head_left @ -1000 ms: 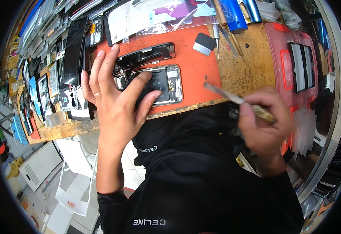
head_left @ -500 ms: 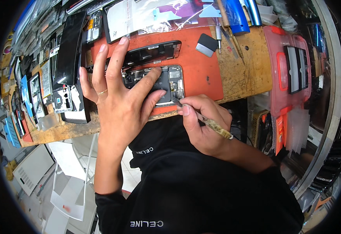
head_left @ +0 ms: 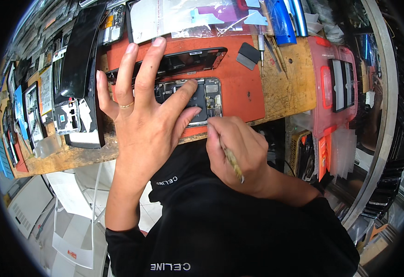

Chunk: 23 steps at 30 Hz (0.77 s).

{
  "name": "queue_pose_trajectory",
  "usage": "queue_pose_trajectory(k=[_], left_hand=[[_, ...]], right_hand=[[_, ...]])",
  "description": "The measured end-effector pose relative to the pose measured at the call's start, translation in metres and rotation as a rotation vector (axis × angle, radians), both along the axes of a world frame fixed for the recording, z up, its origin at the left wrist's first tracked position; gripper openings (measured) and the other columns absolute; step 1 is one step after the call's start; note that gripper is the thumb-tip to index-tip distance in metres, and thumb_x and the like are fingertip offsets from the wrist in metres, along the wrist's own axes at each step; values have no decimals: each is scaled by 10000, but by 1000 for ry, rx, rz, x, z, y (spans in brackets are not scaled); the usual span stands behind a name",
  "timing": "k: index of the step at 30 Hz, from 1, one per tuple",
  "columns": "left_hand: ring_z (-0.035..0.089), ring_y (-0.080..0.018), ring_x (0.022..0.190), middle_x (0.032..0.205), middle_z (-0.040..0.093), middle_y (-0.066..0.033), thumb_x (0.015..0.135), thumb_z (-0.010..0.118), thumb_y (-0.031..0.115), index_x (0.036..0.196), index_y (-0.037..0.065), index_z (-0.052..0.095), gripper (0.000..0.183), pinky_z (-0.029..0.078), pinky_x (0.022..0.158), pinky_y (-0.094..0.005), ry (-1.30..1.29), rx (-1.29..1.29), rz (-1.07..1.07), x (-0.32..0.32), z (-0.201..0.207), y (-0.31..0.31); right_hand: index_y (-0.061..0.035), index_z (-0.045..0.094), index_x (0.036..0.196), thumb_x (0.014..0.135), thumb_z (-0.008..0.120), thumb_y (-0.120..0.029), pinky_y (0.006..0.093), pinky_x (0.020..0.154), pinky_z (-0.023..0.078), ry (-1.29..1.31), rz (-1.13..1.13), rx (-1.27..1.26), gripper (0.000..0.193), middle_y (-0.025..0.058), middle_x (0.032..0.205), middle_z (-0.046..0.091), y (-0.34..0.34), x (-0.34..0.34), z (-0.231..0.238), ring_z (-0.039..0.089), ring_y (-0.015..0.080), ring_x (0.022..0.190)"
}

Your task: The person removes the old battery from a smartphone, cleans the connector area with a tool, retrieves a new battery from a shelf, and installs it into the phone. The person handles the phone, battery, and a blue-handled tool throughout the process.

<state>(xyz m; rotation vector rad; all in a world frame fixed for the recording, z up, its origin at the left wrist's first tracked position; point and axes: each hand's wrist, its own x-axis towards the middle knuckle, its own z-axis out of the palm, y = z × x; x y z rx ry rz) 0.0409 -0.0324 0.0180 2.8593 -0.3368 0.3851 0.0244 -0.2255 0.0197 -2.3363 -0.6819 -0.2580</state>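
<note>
An opened phone (head_left: 215, 99) lies on an orange mat (head_left: 245, 99), its battery and inner parts bare. Its dark screen panel (head_left: 202, 60) is tilted up along the far long side. My left hand (head_left: 142, 108) spreads over the phone, with index finger and thumb resting on it and the other fingers stretched out over the panel's left part. At the phone's near right corner, my right hand (head_left: 241, 152) is closed around a thin tool with a mottled tan handle (head_left: 232, 159). The tool's working tip is hidden behind my fingers.
A small dark card (head_left: 248, 56) and several slim screwdrivers (head_left: 262, 51) lie at the right. Behind the mat is a clear plastic bag (head_left: 202, 21). Phone parts (head_left: 72, 115) and a black panel (head_left: 82, 51) crowd the left. A pink plastic case (head_left: 322, 87) stands beyond the bench's right end.
My right hand has turned, and the tool's handle now points more steeply toward me; its tip has gone out of sight. My left hand keeps its place on the phone.
</note>
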Motion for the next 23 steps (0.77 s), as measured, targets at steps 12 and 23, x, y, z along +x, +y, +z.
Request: queue_pose_trajectory(k=[12, 23], left_hand=[[248, -383, 1648, 1755, 382, -117, 911, 813, 467, 1189, 324, 850, 315, 43, 1306, -651, 37, 6, 6, -3, 4, 0], [246, -394, 1655, 1759, 377, -112, 904, 847, 397, 1192, 298, 854, 305, 40, 1307, -657, -2, -35, 34, -6, -1, -5]], right_hand=[[41, 669, 1070, 979, 721, 41, 367, 592, 537, 316, -103, 377, 105, 168, 838, 689, -6, 0, -12, 708, 309, 670], [-24, 665, 1128, 1022, 728, -80, 461, 732, 561, 303, -320, -10, 136, 176, 954, 697, -63, 62, 5, 719, 343, 809]])
